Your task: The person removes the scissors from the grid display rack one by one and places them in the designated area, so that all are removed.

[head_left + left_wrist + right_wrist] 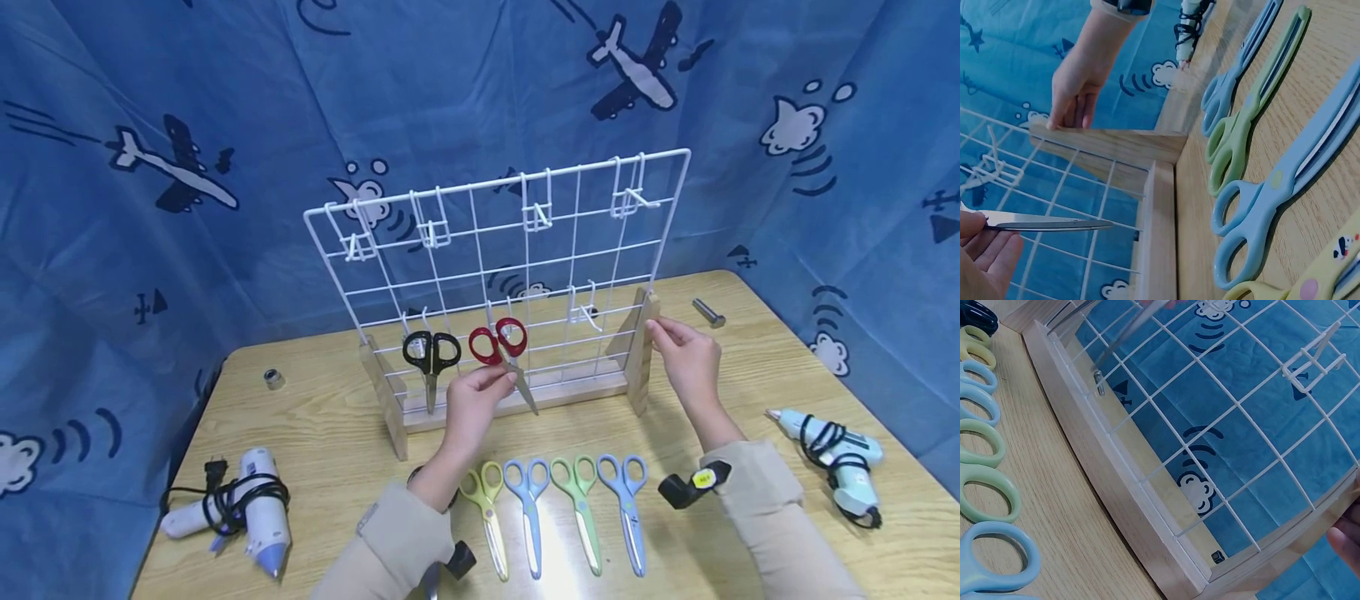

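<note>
My left hand (474, 402) pinches red-handled scissors (528, 395) by the blades, between thumb and fingers. Their red loops point up, overlapping a lower hook of the white wire grid rack (495, 184) in the head view; the blades slant down to the right. Beside them, black-handled scissors (431, 364) hang on the grid with blades down. My right hand (688, 360) grips the edge of the rack's right wooden upright (641, 358), thumb and fingers at its upper part. In the left wrist view the blade (1054, 223) juts out from my fingers.
Yellow scissors (491, 527), blue scissors (532, 525), green scissors (585, 521) and another blue pair lie in a row before the rack. Cord-wrapped glue guns, one white (266, 508) and one light blue (836, 454), lie at the sides. White hooks (581, 313) hang on the grid.
</note>
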`<state>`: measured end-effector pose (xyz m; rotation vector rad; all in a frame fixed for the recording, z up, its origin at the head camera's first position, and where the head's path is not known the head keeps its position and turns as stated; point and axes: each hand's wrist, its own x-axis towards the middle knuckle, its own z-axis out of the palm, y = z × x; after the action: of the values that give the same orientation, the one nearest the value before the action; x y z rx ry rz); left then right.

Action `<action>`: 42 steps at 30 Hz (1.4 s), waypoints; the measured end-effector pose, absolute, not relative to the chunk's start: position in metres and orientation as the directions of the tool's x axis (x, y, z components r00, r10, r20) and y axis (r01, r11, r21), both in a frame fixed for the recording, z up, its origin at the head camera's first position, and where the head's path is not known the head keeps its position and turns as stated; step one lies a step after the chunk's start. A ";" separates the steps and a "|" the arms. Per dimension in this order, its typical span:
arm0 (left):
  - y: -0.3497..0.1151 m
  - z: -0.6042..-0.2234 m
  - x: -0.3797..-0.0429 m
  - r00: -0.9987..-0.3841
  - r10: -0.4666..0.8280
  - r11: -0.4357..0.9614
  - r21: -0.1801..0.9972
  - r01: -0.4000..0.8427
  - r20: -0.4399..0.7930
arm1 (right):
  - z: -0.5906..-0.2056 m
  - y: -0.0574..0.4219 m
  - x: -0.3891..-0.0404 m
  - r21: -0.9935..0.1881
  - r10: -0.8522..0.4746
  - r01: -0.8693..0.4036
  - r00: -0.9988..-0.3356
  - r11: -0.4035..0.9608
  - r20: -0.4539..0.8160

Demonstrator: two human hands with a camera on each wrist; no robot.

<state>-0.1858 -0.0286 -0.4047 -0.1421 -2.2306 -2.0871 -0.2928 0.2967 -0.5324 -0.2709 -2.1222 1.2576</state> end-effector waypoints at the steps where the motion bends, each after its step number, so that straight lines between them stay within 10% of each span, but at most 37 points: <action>1: -0.030 -0.403 -0.183 -0.992 0.015 0.068 0.990 0.123 0.122 | -0.532 0.297 -0.293 -0.846 0.480 -0.148 -0.768 0.512 0.424; 8: -0.049 -0.392 -0.161 -0.982 0.074 0.092 0.980 0.178 0.171 | -0.528 0.297 -0.293 -0.853 0.482 -0.152 -0.770 0.499 0.418; 15: -0.089 -0.462 -0.172 -0.947 0.147 0.096 0.949 0.300 0.284 | -0.530 0.301 -0.294 -0.844 0.467 -0.099 -0.796 0.527 0.385; 25: -0.167 -0.527 -0.159 -1.000 -0.024 0.141 0.990 0.017 0.020 | -0.532 0.303 -0.295 -0.848 0.480 -0.121 -0.779 0.516 0.403; 42: -0.204 -0.456 -0.086 -0.944 -0.175 0.381 0.864 -0.328 -0.281 | -0.529 0.295 -0.291 -0.859 0.484 -0.136 -0.778 0.494 0.401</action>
<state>-0.0861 -0.2036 -0.4564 0.5002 -2.7263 -1.7618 -0.2905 0.2954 -0.5292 -0.2843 -2.1198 1.2950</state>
